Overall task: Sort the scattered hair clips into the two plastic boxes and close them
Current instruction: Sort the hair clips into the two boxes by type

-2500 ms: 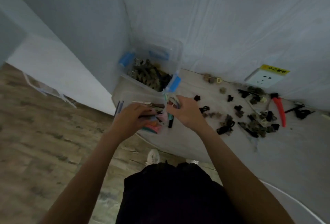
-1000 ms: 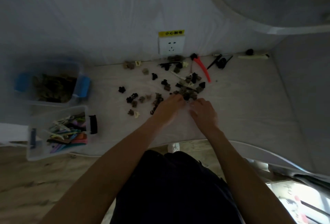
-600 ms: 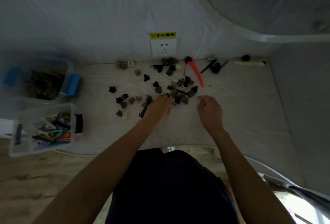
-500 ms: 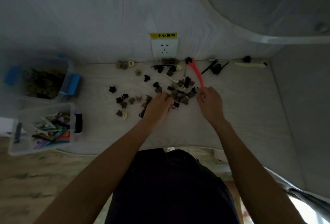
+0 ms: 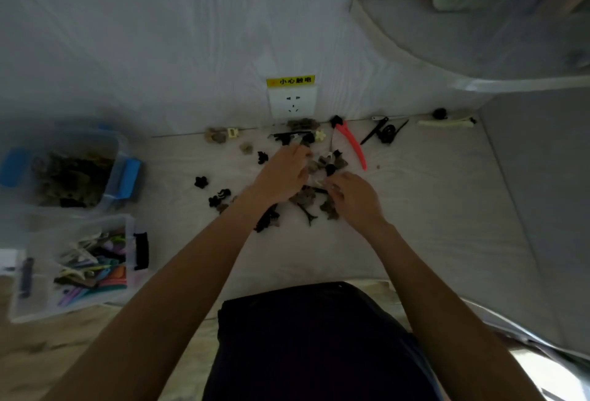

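1. Head view: the left hand [image 5: 282, 173] lies over the middle of the pile of small dark and brown claw clips [image 5: 314, 189] on the pale table [image 5: 431, 209], fingers stretched toward the far side. Whether it has hold of a clip cannot be told.
2. The right hand [image 5: 354, 199] is just right of it, fingers curled down into the same pile with something small and pale at the fingertips; the grip itself is too blurred to judge.
3. More clips are scattered left of the hands, among them a black clip [image 5: 201, 182], and further ones lie along the far edge below the wall socket [image 5: 292, 102].
4. A red long clip [image 5: 352, 145] lies at a slant to the far right of the pile, with a black long clip [image 5: 383, 130] and a cream long clip [image 5: 447, 122] beyond it near the wall.
5. At the left, the far plastic box [image 5: 110, 157], with blue latches, stands open and holds dark and brown claw clips.
6. Just nearer, the near plastic box [image 5: 127, 225], with black latches, stands open and holds coloured long clips.
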`<action>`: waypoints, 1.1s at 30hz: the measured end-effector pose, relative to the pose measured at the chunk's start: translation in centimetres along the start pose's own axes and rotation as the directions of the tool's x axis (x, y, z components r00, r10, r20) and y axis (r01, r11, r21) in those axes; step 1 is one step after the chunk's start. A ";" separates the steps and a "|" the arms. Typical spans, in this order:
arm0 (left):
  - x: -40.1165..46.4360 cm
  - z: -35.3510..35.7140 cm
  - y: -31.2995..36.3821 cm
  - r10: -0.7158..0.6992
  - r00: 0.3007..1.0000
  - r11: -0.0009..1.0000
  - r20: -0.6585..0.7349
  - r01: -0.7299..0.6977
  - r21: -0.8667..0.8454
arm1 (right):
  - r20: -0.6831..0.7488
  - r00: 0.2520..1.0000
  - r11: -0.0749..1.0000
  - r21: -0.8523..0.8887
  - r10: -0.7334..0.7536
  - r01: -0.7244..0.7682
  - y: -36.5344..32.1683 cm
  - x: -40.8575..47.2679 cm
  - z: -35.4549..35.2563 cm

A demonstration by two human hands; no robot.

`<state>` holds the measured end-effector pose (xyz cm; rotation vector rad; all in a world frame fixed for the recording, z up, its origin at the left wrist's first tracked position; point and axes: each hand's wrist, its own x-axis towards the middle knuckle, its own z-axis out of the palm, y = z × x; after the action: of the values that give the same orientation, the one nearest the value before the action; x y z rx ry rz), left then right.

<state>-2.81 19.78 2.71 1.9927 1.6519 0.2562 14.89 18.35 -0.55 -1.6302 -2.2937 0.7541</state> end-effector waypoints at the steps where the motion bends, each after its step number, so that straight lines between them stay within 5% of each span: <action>1: 0.5 0.0 -0.2 0.004 0.995 0.999 0.104 -0.007 0.033 | -0.019 1.000 0.999 0.035 0.012 -0.012 0.2 -0.1 -0.3; 3: 0.6 0.1 -0.5 -0.009 0.979 0.999 0.204 0.000 0.045 | -0.100 0.995 0.995 0.093 0.029 -0.020 0.5 -0.1 -1.3; 8: -0.2 1.3 -1.3 -0.010 0.989 0.985 0.150 -0.016 0.170 | -0.222 0.966 0.991 0.053 0.132 -0.123 1.8 2.2 -3.2; 18: -1.3 2.0 -0.9 0.019 0.990 0.948 0.138 -0.062 0.311 | -0.078 0.965 0.962 -0.094 0.249 -0.256 2.7 6.6 -2.4; 23: -2.6 1.6 -1.1 0.039 0.982 0.891 0.184 -0.118 0.438 | -0.108 0.958 0.959 -0.075 0.264 -0.273 1.9 3.3 -1.8; 33: -2.5 2.6 1.0 0.032 0.988 0.900 0.151 -0.095 0.426 | -0.144 0.970 0.980 0.006 0.196 -0.198 -1.7 2.8 -3.1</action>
<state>-1.33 16.62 1.52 2.3272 1.6596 -0.2508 13.94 21.39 2.69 -1.8717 -2.0609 0.6435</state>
